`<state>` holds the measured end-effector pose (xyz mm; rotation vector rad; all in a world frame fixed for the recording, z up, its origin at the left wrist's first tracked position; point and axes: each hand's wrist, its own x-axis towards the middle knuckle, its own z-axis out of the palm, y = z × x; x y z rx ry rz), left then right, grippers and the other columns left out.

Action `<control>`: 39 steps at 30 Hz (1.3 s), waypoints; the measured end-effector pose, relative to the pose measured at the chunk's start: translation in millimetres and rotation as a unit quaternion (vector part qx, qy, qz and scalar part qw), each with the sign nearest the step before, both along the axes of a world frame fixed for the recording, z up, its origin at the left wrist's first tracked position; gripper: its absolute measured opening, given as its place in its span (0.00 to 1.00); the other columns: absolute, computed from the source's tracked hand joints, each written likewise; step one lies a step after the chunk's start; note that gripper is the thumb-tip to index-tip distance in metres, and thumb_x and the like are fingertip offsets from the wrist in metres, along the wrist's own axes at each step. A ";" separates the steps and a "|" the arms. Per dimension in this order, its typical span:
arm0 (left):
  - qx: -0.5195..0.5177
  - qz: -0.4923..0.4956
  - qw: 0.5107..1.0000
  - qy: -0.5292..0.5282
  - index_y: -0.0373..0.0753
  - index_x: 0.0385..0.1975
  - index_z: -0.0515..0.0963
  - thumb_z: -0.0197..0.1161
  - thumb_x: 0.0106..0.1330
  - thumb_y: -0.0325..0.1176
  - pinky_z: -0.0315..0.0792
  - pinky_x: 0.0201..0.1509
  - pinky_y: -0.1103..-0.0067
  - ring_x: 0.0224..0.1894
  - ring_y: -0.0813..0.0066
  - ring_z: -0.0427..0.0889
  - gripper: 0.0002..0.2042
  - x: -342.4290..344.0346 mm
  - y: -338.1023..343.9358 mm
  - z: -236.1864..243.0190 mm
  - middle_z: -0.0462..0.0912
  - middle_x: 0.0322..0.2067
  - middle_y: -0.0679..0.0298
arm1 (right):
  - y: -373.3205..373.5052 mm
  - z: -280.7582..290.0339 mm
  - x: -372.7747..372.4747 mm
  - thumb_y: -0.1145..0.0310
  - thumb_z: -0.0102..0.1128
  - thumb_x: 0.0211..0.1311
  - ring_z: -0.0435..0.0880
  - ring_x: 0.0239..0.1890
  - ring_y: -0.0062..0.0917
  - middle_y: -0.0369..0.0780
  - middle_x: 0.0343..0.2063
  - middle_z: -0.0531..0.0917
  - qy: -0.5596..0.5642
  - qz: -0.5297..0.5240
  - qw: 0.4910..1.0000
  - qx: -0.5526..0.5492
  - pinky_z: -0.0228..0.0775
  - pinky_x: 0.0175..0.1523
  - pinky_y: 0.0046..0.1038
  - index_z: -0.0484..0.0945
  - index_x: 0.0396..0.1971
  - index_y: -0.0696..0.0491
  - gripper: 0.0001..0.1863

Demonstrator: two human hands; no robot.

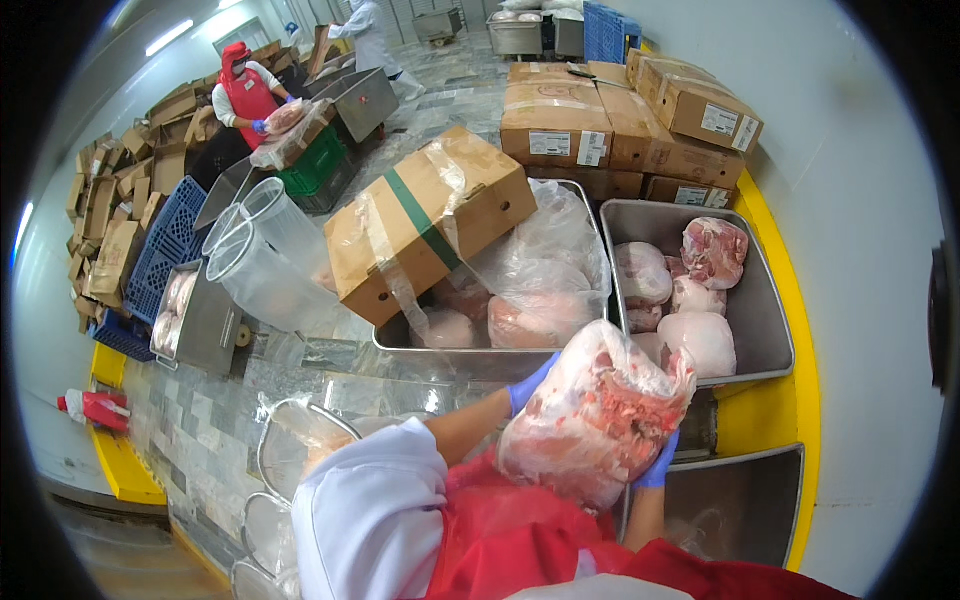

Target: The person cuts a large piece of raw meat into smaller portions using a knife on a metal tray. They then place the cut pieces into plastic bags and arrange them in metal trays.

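Note:
A large pale-pink cut of meat (585,420) with red patches rests between my two purple-gloved hands, just in front of my red apron. My left hand (530,384) presses on its far left side, most of the fingers hidden behind it. Lower down, my right hand (657,464) grips the right side. Beyond the meat stands a steel tub (470,362) of plastic-wrapped meat, with a taped cardboard box (400,235) tilted across it. To the right, another steel tub (775,330) contains several bare cuts of meat (697,340).
Near my right arm is a third steel tub (745,520) with clear plastic inside. Stacked cardboard boxes (560,115) stand behind the tubs, and a yellow curb (800,400) runs along the right wall. Clear plastic bins (275,270) are at left. A co-worker (247,95) handles meat farther back.

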<state>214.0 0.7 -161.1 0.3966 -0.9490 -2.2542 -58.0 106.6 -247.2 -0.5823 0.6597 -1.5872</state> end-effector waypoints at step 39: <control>-0.075 -0.475 0.768 -0.423 0.40 0.64 0.65 0.50 0.70 0.58 0.69 0.60 0.67 0.56 0.61 0.76 0.31 10.6 90.2 -40.6 0.73 0.60 0.57 | 383.7 66.3 279.7 0.42 0.54 0.65 0.82 0.43 0.34 0.41 0.41 0.81 -0.252 -0.592 0.730 0.230 0.76 0.47 0.34 0.75 0.48 0.54 0.29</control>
